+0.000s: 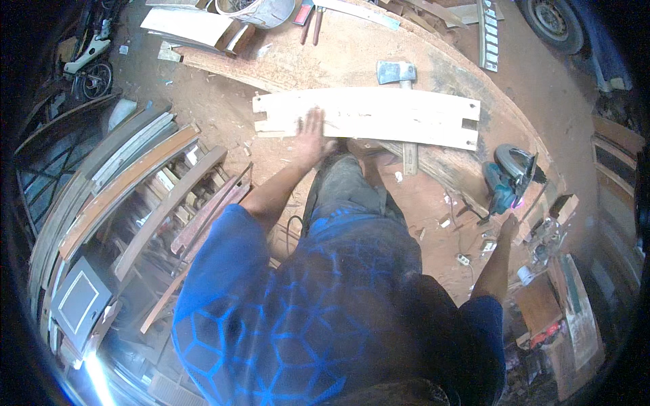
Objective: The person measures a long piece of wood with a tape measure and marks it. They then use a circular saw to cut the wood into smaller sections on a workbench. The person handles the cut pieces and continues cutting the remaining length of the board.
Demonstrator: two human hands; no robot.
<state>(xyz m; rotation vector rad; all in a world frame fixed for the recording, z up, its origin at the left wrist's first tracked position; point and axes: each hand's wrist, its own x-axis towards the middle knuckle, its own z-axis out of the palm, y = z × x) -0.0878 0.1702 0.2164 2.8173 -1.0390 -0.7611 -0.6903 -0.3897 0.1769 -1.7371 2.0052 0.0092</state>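
A pale wooden board [379,116] with notched ends and small corner holes lies crosswise in front of me. My left hand [311,135] rests flat on it, left of its middle, fingers stretched out and holding nothing. A hatchet [396,72] lies under the board. Its head shows beyond the far edge and its handle sticks out on the near side. Out to the right, my right hand [511,227] is just below a teal circular saw [504,186]. The fingers there are too small and unclear to read, and I cannot tell whether they touch anything.
The wooden work surface [305,68] spreads beneath the board. A bucket [264,12] and pliers-like red-handled tools [311,27] are at the back. Stacked planks [128,183] crowd the left. A power socket [463,259] with a cord and wood scraps [565,208] lie at right; a vehicle wheel [552,24] stands beyond.
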